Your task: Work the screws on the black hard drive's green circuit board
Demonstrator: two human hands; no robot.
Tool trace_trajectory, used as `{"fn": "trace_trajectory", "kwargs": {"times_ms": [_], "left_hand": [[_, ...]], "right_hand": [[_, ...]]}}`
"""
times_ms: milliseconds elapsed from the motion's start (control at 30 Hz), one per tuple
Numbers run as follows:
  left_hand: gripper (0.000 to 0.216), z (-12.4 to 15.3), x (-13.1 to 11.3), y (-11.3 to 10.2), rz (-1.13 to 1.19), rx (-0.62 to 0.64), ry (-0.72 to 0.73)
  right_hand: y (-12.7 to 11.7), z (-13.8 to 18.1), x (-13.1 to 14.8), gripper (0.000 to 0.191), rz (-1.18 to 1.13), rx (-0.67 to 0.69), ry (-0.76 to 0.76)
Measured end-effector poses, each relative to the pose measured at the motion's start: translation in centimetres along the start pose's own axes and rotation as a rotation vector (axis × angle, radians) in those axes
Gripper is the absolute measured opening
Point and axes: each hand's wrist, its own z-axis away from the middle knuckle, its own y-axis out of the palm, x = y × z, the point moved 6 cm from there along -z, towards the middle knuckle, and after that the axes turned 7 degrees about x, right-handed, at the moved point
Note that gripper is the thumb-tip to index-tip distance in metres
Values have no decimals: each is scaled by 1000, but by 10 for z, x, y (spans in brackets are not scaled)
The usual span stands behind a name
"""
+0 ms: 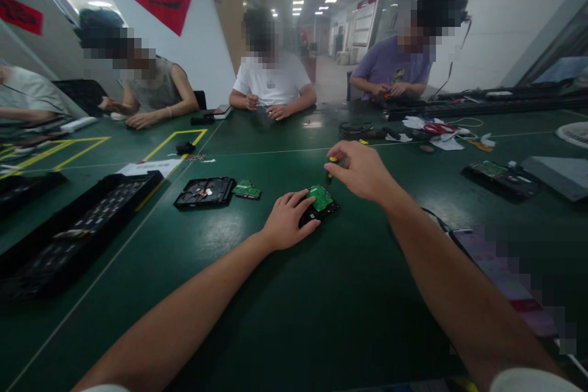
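Note:
A hard drive (334, 207) lies on the green table with its green circuit board (321, 197) facing up. My left hand (287, 222) grips it from the left, fingers over the board and thumb along the near edge. Above the board's far right part, my right hand (362, 170) is closed around a small screwdriver (329, 178) with a yellow top and dark handle. The screwdriver stands nearly upright, pointing down; whether its tip sits in a screw is too small to tell.
Left of the drive are an open black drive casing (202, 193) and a loose green circuit board (248, 190). A long black tray (82, 229) lies further left. Another drive (500, 179) and a grey box (558, 174) lie right. Several people sit across the table.

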Motion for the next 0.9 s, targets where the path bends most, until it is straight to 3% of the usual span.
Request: {"fn": "trace_trajectory", "kwargs": {"times_ms": [600, 900], "left_hand": [[68, 1, -1, -1, 2, 5, 0], [67, 0, -1, -1, 25, 12, -7]], "right_hand": [[8, 3, 9, 16, -14, 130, -42], [10, 3, 3, 33, -16, 119, 55]]}}
